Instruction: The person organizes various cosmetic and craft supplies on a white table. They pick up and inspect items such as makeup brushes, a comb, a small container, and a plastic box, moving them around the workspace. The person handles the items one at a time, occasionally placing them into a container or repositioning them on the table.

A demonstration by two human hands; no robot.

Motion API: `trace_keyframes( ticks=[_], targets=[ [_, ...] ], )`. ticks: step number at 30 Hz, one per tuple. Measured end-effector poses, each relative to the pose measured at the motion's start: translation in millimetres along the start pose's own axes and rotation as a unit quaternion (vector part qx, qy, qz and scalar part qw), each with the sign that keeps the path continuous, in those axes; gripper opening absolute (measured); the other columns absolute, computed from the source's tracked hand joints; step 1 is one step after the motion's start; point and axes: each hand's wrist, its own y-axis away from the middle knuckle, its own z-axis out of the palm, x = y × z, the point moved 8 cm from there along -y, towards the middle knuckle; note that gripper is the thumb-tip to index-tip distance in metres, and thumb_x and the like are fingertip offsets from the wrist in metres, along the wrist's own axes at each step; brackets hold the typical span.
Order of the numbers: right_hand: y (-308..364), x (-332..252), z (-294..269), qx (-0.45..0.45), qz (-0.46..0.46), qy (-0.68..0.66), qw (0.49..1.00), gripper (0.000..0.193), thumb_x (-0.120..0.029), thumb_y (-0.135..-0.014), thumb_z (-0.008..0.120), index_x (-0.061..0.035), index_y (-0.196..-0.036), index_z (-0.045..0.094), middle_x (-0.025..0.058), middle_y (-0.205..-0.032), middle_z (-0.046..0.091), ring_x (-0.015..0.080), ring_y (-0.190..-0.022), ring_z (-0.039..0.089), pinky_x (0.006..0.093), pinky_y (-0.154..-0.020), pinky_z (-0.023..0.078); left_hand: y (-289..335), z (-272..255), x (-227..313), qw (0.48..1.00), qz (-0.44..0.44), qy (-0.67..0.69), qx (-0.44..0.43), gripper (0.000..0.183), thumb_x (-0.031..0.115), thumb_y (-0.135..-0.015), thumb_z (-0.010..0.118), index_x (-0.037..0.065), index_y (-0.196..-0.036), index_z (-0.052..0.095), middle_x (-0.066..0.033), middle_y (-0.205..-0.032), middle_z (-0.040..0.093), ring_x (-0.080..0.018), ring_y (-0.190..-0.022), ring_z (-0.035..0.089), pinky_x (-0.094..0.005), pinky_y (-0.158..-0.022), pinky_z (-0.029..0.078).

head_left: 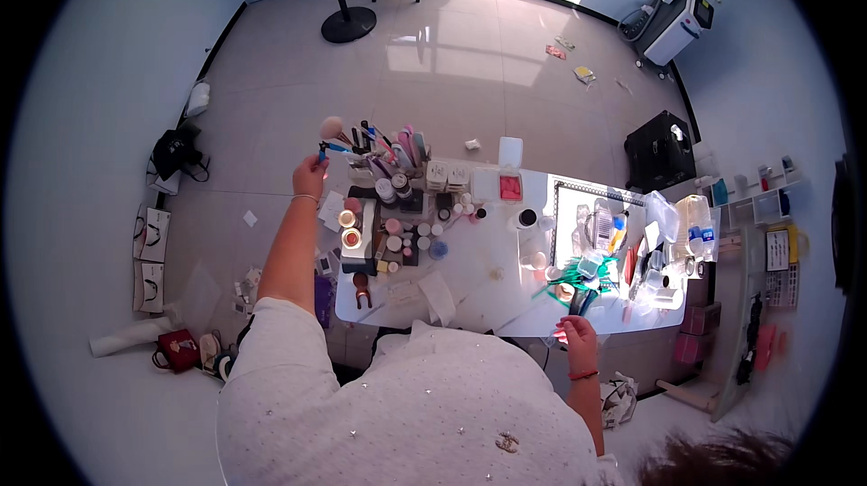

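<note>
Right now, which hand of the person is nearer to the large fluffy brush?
Left. The left hand is close to the large fluffy brush; the right hand is far off, at the near edge of the table.

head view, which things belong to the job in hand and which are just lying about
Likely part of the job:
- blue tool in the left hand
- fluffy brush beside it
(right hand: contents unclear)

Apparently just lying about:
- red bag
- black case
- yellow wrapper

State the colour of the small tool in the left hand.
The tool is blue; see head view.
</note>
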Motion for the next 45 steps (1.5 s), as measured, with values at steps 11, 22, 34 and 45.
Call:
trace_keyframes(
  ticks=[11, 22, 34, 45],
  targets=[
    [11.4, 9.5, 7.5, -0.006, 0.014, -0.006, 1.0, 0.015, -0.013, -0.096, 0.056, -0.0014, -0.104, 0.062, 0.0069, -0.093, 0.068, 0.012, -0.078, 0.064, 0.0237, -0.069, 0.05, -4.8, 2.8, 17.4, 0.999, 0.021, 0.007, -0.045, 0.02, 0.015, -0.087, 0.068, 0.004, -0.104, 0.07, -0.0057, -0.082, 0.068, -0.0117, -0.073, 0.062, -0.0277, -0.069, 0.053],
    [16.3, 11.9, 13.0, -0.013, 0.027, -0.01, 1.0, 0.015, -0.013, -0.096, 0.057, -0.0025, -0.104, 0.063, 0.0064, -0.095, 0.068, 0.0125, -0.08, 0.064, 0.0249, -0.07, 0.051, -27.0, 56.3, -26.0, 0.984, 0.025, -0.132, -0.113, 0.027, 0.016, -0.08, 0.071, 0.009, -0.106, 0.071, -0.0131, -0.096, 0.071, -0.0243, -0.086, 0.069, -0.0349, -0.077, 0.052],
    [9.2, 30.8, -10.7, 0.033, 0.021, -0.028, 0.999, 0.013, -0.012, -0.095, 0.057, -0.0022, -0.101, 0.063, 0.0062, -0.091, 0.068, 0.0118, -0.076, 0.064, 0.0238, -0.066, 0.05, -5.5, 26.4, -45.2, 0.993, -0.08, -0.072, -0.05, 0.037, 0.011, -0.083, 0.063, 0.005, -0.119, 0.062, -0.0118, -0.099, 0.069, -0.0211, -0.092, 0.067, -0.0326, -0.081, 0.052],
    [-37.7, 61.7, -75.2, 0.189, 0.002, 0.176, 0.966, 0.012, -0.01, -0.084, 0.064, -0.0031, -0.094, 0.065, 0.0055, -0.087, 0.068, 0.0149, -0.073, 0.065, 0.0286, -0.062, 0.051, 209.8, 37.0, 173.0, 0.962, 0.255, -0.084, -0.041, 0.023, 0.0, -0.085, 0.057, 0.003, -0.107, 0.061, -0.0133, -0.107, 0.062, -0.0263, -0.098, 0.06, -0.0347, -0.084, 0.048]
  ],
)
